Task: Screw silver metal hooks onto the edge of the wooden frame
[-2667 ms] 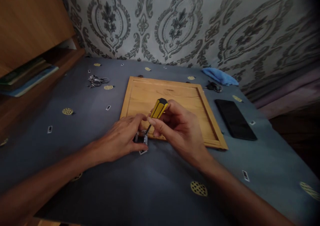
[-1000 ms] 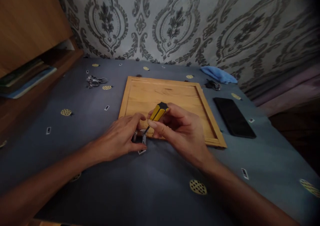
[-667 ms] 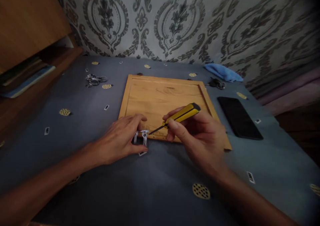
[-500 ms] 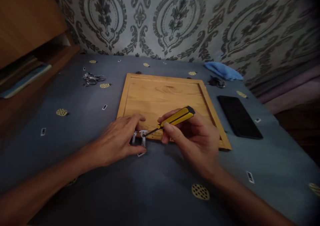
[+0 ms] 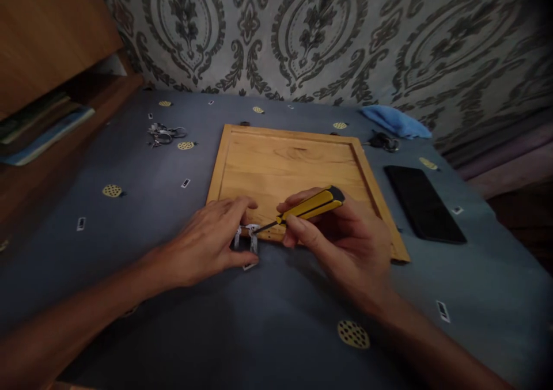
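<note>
A wooden framed panel (image 5: 298,165) lies flat on a blue-grey patterned cloth. At its near left edge sits a small metal hinge (image 5: 247,235). My left hand (image 5: 207,243) pinches that hinge between thumb and fingers and presses it to the panel's edge. My right hand (image 5: 345,240) is closed round a yellow-and-black screwdriver (image 5: 309,205), held low and slanting, with its thin tip touching the hinge from the right.
A black phone (image 5: 423,203) lies right of the panel, with a blue cloth (image 5: 395,120) and a dark small object (image 5: 383,141) behind it. Loose metal hardware (image 5: 164,135) lies at the back left. A wooden shelf with books (image 5: 47,131) stands on the left.
The screwdriver has tipped from nearly upright to a low slant, its handle swinging right. My right hand moved right with it. My left hand has kept its grip on the hinge.
</note>
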`<state>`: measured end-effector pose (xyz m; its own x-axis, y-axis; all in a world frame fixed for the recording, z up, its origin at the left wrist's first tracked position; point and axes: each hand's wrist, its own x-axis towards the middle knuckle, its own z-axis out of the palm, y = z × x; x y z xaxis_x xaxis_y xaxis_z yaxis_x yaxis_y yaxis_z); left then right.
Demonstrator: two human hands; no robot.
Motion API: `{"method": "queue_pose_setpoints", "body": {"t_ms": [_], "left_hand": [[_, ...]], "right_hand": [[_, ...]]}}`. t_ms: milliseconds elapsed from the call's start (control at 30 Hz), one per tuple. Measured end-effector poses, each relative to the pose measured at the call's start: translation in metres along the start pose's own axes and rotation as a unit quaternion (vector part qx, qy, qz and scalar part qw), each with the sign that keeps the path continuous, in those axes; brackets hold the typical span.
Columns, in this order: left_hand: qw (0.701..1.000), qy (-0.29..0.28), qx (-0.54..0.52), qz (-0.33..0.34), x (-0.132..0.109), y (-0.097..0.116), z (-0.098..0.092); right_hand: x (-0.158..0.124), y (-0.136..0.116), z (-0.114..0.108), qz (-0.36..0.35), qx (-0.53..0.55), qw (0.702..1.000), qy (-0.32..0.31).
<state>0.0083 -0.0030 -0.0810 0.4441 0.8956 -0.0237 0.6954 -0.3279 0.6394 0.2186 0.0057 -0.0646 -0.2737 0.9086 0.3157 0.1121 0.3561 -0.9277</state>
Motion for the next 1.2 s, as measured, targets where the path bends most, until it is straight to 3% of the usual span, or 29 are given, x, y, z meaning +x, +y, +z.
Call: {"method": "queue_pose_setpoints", "body": {"t_ms": [200, 700, 833, 933, 1067, 1200], "left_hand": [[1.0, -0.014, -0.012, -0.011, 0.001, 0.006, -0.004], [1.0, 0.0, -0.005, 0.013, 0.002, 0.004, -0.004], [1.0, -0.008, 0.01, 0.005, 0.001, 0.004, -0.004], [1.0, -0.008, 0.019, 0.008, 0.001, 0.003, -0.003], [1.0, -0.006, 0.026, 0.014, 0.0, 0.002, -0.003], [1.0, -0.019, 0.024, -0.003, 0.0, 0.007, -0.006]], "right_hand": [[0.004, -0.007, -0.001, -0.02, -0.078, 0.996, -0.048], [0.02, -0.011, 0.013, -0.044, -0.074, 0.992, -0.092], [0.014, -0.015, 0.009, -0.045, -0.038, 0.998, -0.03], [0.017, -0.012, 0.0, -0.045, -0.081, 0.995, 0.025], [0.038, 0.007, -0.014, -0.092, -0.225, 0.97, -0.023], [0.054, 0.026, -0.016, -0.128, -0.397, 0.901, -0.121]]}}
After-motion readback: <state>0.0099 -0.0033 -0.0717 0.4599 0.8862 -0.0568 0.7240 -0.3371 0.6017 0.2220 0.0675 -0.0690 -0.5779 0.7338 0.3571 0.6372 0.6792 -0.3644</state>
